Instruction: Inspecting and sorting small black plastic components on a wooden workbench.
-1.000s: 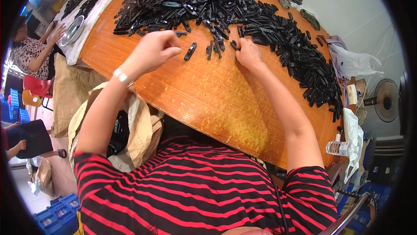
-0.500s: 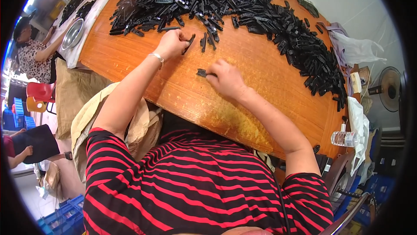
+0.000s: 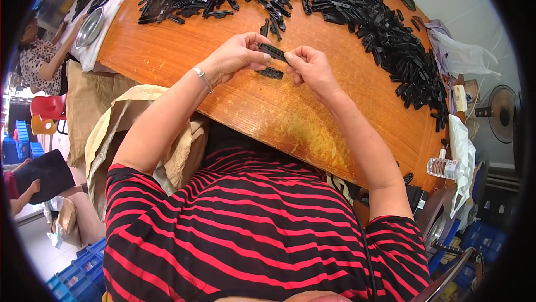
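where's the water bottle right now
In the head view the water bottle lies at the table's near right edge, beside the white plastic bag, well right of both hands.

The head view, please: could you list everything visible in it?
black plastic strip: one, held between both hands
second black strip: one, on the table under the hands
heap of black parts: many, along the table's far edge
table: one, orange wood
metal bowl: one, silver, far left
paper sack: one, tan, left
water bottle: one, clear, right
fan: one, right
co-worker: one, far left
left hand: holding
right hand: holding
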